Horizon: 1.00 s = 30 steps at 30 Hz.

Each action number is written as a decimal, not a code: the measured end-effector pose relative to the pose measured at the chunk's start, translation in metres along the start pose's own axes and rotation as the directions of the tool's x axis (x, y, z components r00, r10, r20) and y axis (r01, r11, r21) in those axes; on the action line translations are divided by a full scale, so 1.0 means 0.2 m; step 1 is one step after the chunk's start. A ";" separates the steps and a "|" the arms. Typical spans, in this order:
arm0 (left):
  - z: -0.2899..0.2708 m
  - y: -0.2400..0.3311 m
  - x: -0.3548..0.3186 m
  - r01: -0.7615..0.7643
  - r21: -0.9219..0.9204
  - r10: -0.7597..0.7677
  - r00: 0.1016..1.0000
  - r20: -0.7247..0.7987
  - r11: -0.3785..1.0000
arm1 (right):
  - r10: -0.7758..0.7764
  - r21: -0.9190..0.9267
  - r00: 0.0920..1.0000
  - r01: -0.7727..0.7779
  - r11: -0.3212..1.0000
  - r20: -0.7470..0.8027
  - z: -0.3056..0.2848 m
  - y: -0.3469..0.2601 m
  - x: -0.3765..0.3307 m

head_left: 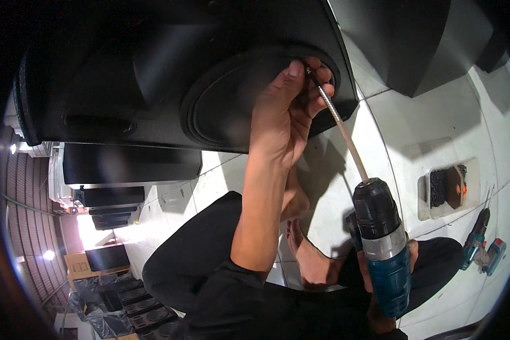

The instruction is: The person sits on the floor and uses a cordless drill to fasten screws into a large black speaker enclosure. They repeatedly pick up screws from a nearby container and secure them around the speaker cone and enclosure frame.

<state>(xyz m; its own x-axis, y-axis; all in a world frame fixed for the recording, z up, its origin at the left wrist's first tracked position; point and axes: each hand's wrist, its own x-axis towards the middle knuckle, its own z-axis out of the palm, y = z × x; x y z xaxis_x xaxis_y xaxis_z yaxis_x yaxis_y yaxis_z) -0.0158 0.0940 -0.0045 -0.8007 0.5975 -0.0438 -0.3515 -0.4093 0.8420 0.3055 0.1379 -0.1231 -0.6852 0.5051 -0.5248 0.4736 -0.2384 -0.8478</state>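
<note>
A large black speaker cabinet (158, 107) fills the upper left, with a round speaker cone (226, 107) set in its face. At the cone's right rim is my left hand (286, 99), palm toward me, thumb and fingers closed around the tip of a long driver bit (345, 133). Whatever small thing they pinch there is hidden. The bit runs down to the black chuck of a blue cordless drill (388, 266). Behind the drill, my right hand (413, 255) grips its handle; only some fingers show beside the body.
A clear plastic tub (425, 198) with dark screws and an orange-marked piece stands on the white tiled floor (453, 130). Beyond it lies another cordless drill (477, 241). More black cabinets (130, 164) stand at left and upper right. My bare feet (314, 258) are below.
</note>
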 end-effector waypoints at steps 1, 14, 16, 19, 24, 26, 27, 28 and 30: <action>0.02 0.00 0.01 -0.015 0.029 0.016 1.000 -0.021 0.999 | 0.026 -0.094 1.000 -0.026 0.995 -0.005 0.01 -0.05 0.01; -0.05 0.01 0.07 -0.102 0.102 0.103 0.995 -0.005 0.990 | -0.068 0.038 0.995 0.065 0.997 0.070 0.04 -0.09 0.08; -0.04 0.01 0.08 -0.105 0.116 0.107 0.994 -0.005 0.988 | -0.069 0.061 0.995 0.064 0.996 0.079 0.04 -0.08 0.07; -0.04 0.01 0.08 -0.109 0.140 0.112 0.994 -0.010 0.984 | -0.065 0.088 0.994 0.057 0.994 0.088 0.05 -0.08 0.07; -0.03 0.03 0.07 -0.090 0.163 0.098 0.994 -0.038 0.982 | -0.049 0.140 0.993 0.034 0.990 0.109 0.06 -0.06 0.06; -0.05 0.03 0.07 -0.085 0.134 0.088 0.996 -0.016 0.987 | -0.047 0.160 0.992 0.027 0.987 0.118 0.08 -0.05 0.05; -0.05 0.04 0.08 -0.078 0.118 0.079 0.997 -0.002 0.990 | -0.041 0.169 0.992 0.020 0.985 0.119 0.08 -0.04 0.04; -0.04 0.04 0.07 -0.056 0.224 0.069 0.996 -0.050 0.973 | -0.040 0.180 0.992 0.018 0.984 0.119 0.09 -0.04 0.04; 0.00 0.08 0.04 0.000 0.431 0.071 0.986 -0.148 0.903 | -0.038 0.198 0.992 0.014 0.980 0.122 0.09 -0.04 0.04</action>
<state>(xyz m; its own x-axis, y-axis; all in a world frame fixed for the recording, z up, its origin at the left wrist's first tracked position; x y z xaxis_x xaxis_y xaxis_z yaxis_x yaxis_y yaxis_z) -0.0278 0.0931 0.0087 -0.8864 0.4587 -0.0633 -0.1083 -0.0725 0.9915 0.2865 0.1281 -0.1224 -0.7650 0.4092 -0.4973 0.3456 -0.3909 -0.8531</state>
